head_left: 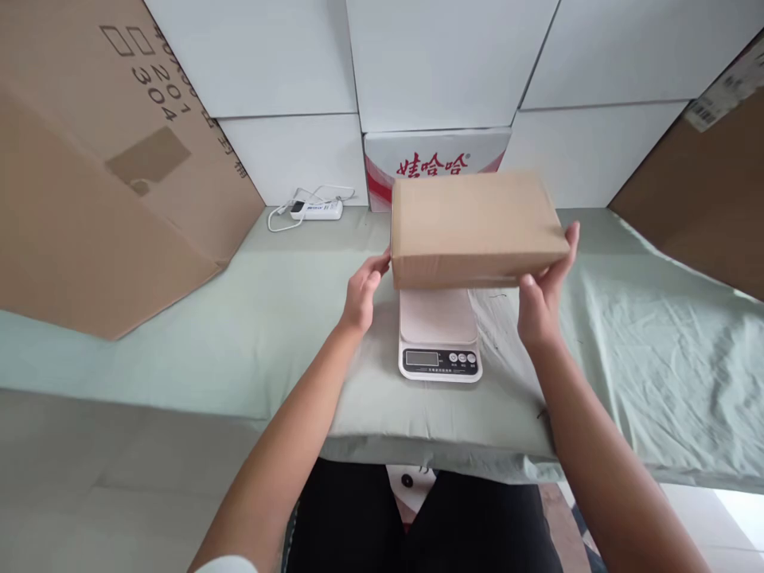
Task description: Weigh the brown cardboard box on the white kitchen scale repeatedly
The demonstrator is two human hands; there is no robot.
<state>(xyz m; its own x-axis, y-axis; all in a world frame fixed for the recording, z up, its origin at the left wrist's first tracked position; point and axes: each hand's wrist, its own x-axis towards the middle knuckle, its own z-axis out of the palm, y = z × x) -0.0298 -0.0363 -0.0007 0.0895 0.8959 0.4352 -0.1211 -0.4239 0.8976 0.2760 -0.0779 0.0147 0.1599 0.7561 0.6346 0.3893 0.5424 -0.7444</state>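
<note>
Head view is showing both hands gripping a plain cardboard box [477,227] by its ends, the left hand [362,293] and right hand [544,290] pressing inward. The box is sitting over a white kitchen scale [440,338] on the green cloth [645,358]; whether it is touching, I cannot tell.

A table is covered by a wrinkled pale green cloth [656,358]. Behind it, plain white cartons [442,56] are stacked as a wall. Large brown cardboard sheets [89,199] are leaned at both sides. A white power strip [316,209] is laid at the back.
</note>
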